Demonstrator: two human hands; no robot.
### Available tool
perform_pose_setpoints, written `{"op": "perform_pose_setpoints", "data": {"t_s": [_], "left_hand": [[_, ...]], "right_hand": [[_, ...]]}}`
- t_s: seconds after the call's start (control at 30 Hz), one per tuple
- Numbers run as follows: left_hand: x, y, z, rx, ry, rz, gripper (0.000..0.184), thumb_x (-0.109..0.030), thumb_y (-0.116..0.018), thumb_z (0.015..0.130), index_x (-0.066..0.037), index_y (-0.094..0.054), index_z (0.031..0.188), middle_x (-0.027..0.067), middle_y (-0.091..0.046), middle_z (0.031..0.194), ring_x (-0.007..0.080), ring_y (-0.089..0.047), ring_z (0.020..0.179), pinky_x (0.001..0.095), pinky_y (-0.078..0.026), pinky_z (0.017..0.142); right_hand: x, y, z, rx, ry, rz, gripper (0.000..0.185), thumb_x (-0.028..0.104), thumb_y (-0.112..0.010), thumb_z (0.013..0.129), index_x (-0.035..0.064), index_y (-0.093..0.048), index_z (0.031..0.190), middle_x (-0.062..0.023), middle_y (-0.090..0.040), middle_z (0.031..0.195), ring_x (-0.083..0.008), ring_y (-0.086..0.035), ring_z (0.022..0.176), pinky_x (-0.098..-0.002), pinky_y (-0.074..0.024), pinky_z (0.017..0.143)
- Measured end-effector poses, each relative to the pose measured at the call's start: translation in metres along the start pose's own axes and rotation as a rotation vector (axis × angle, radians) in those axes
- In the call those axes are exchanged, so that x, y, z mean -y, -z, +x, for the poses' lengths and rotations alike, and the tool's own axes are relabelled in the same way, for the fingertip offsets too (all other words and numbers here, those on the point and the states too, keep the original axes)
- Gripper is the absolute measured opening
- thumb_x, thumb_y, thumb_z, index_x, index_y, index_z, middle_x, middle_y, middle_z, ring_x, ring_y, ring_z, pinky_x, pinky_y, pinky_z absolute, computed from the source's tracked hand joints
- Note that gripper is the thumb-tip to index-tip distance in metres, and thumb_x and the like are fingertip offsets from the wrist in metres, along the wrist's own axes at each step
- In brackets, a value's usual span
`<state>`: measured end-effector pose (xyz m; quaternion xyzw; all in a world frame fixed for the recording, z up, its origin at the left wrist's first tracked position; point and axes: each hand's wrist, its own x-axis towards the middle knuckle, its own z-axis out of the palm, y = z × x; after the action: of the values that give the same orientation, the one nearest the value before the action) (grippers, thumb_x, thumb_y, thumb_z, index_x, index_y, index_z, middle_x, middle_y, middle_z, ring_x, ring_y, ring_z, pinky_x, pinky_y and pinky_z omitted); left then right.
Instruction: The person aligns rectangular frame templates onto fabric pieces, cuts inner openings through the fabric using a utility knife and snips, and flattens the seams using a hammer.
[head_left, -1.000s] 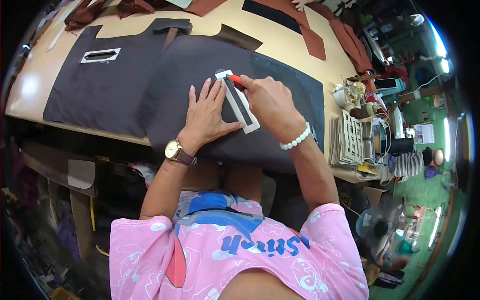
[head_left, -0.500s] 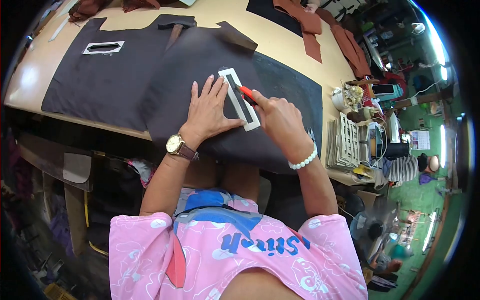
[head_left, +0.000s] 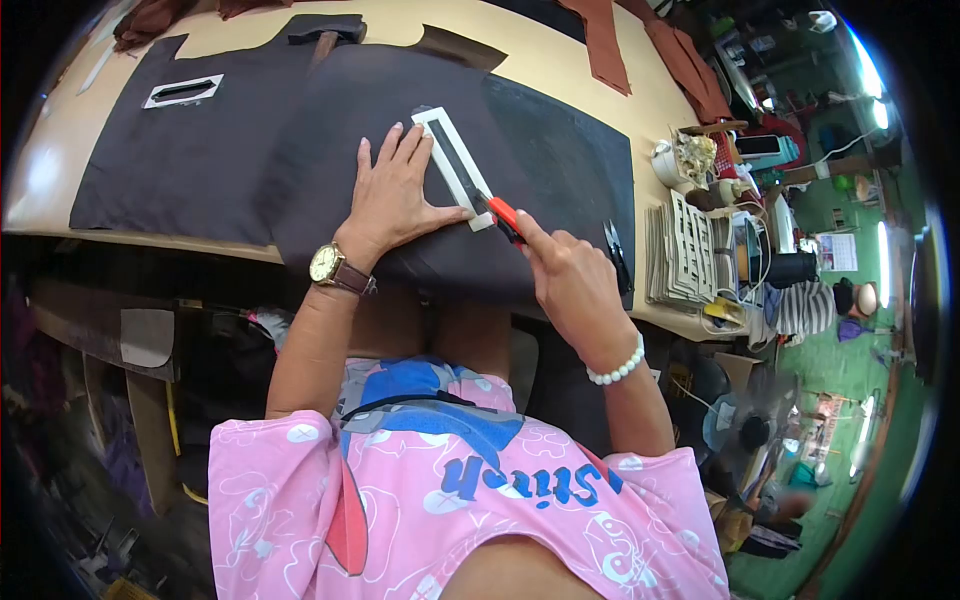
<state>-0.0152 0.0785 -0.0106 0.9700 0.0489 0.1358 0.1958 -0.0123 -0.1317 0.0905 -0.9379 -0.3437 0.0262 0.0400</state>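
A white rectangular frame with a long slot (head_left: 460,155) lies slanted on a dark, leather-like sheet (head_left: 310,170). My left hand (head_left: 393,190) rests with fingers spread along the frame's left side, the thumb touching near its lower end. In my right hand (head_left: 575,285) is a red utility knife (head_left: 506,212). Its tip meets the frame near the lower right of the slot, and the black underside of the handle shows below my index finger. Scissors (head_left: 616,258) lie just right of my right hand, partly over the table edge.
A second white frame (head_left: 183,92) sits on the dark piece at left. A hammer (head_left: 324,45) lies at the back. Under the sheet is a dark mat (head_left: 570,150). Stacked pale templates (head_left: 685,250) and a white cup (head_left: 668,165) stand at right, brown strips (head_left: 603,50) behind.
The knife and my right hand have moved down along the slot toward the frame's lower end. My left hand stays on the frame. The whole view has shifted slightly, and the scissors show more.
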Motion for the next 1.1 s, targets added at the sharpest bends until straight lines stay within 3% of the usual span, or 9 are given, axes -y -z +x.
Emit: {"op": "perform_pose_setpoints", "data": {"t_s": [0.17,0.23,0.3,0.37,0.53,0.67,0.77,0.9,1.1], "left_hand": [[0.0,0.002,0.0,0.013,-0.007,0.002,0.103,-0.066,-0.068,0.063,-0.001,-0.035,0.137,0.0153,-0.033,0.144,0.0332,-0.025,0.136,0.0583,-0.015,0.108],[-0.001,0.002,0.001,0.034,0.003,0.029,0.104,-0.065,-0.068,0.063,0.0,-0.035,0.137,0.0154,-0.031,0.145,0.0337,-0.023,0.136,0.0573,-0.016,0.108],[-0.001,0.001,-0.001,-0.027,-0.017,-0.002,0.104,-0.064,-0.069,0.063,0.0,-0.034,0.137,0.0152,-0.03,0.145,0.0337,-0.023,0.136,0.0586,-0.015,0.108],[-0.004,0.003,0.001,-0.097,-0.068,-0.01,0.103,-0.062,-0.07,0.063,-0.002,-0.034,0.138,0.0152,-0.03,0.145,0.0336,-0.023,0.137,0.0593,-0.015,0.107],[-0.019,0.02,-0.003,-0.222,-0.18,-0.068,0.095,-0.055,-0.073,0.066,-0.007,-0.036,0.138,0.0151,-0.03,0.146,0.033,-0.021,0.138,0.06,-0.013,0.108],[-0.041,0.034,-0.015,-0.235,-0.226,-0.193,0.092,-0.05,-0.075,0.066,-0.009,-0.036,0.139,0.0143,-0.033,0.145,0.0329,-0.023,0.137,0.0586,-0.012,0.108],[-0.055,0.031,-0.018,-0.23,-0.257,-0.303,0.091,-0.047,-0.078,0.064,-0.01,-0.037,0.137,0.014,-0.036,0.144,0.0331,-0.026,0.136,0.0572,-0.012,0.109],[-0.075,0.021,-0.027,-0.161,-0.307,-0.351,0.081,-0.042,-0.078,0.066,-0.01,-0.042,0.132,0.0138,-0.036,0.143,0.0334,-0.027,0.136,0.058,-0.012,0.108],[-0.074,0.017,-0.045,-0.057,-0.375,-0.484,0.072,-0.032,-0.078,0.068,-0.01,-0.045,0.128,0.0131,-0.046,0.137,0.0347,-0.03,0.135,0.0591,-0.013,0.107]], "right_hand": [[-0.012,-0.005,-0.008,-0.073,0.013,0.108,0.034,0.012,-0.056,0.088,0.0098,-0.057,0.122,-0.0166,-0.061,0.076,-0.0311,-0.061,0.063,-0.0426,-0.0469,0.059],[-0.054,-0.017,0.004,-0.119,0.098,0.506,0.033,0.016,-0.06,0.085,0.0063,-0.061,0.117,-0.0168,-0.064,0.076,-0.0328,-0.064,0.066,-0.0382,-0.0504,0.061],[-0.072,0.004,0.015,0.099,-0.245,0.863,0.03,0.017,-0.061,0.086,0.0009,-0.063,0.112,-0.0159,-0.064,0.072,-0.0207,-0.063,0.059,-0.0326,-0.0494,0.056],[-0.092,0.003,0.031,-0.105,-0.342,0.832,0.027,0.02,-0.058,0.088,-0.0009,-0.063,0.104,-0.0143,-0.063,0.069,-0.0188,-0.06,0.054,-0.0312,-0.0482,0.052],[-0.175,-0.061,0.078,-0.532,-0.392,0.351,0.028,0.026,-0.057,0.086,0.0021,-0.065,0.098,-0.0152,-0.064,0.084,-0.0275,-0.063,0.078,-0.0393,-0.0489,0.072],[-0.175,-0.084,0.085,-0.633,-0.341,0.031,0.023,0.021,-0.059,0.083,0.0044,-0.068,0.096,-0.0125,-0.061,0.095,-0.0318,-0.056,0.091,-0.0433,-0.0434,0.084],[-0.118,-0.049,0.075,-0.758,-0.157,0.194,0.022,0.021,-0.059,0.085,0.003,-0.068,0.095,-0.0138,-0.062,0.095,-0.0289,-0.059,0.091,-0.0393,-0.0454,0.082],[-0.03,-0.032,0.053,-0.302,-0.099,1.369,0.024,0.02,-0.06,0.089,-0.0024,-0.066,0.091,-0.0059,-0.066,0.08,-0.01,-0.06,0.076,-0.022,-0.0465,0.068],[-0.045,-0.054,0.052,-0.456,-0.328,1.546,0.023,0.018,-0.057,0.09,0.0049,-0.059,0.071,0.0015,-0.052,0.058,-0.0043,-0.044,0.052,-0.02,-0.0348,0.048]]}}
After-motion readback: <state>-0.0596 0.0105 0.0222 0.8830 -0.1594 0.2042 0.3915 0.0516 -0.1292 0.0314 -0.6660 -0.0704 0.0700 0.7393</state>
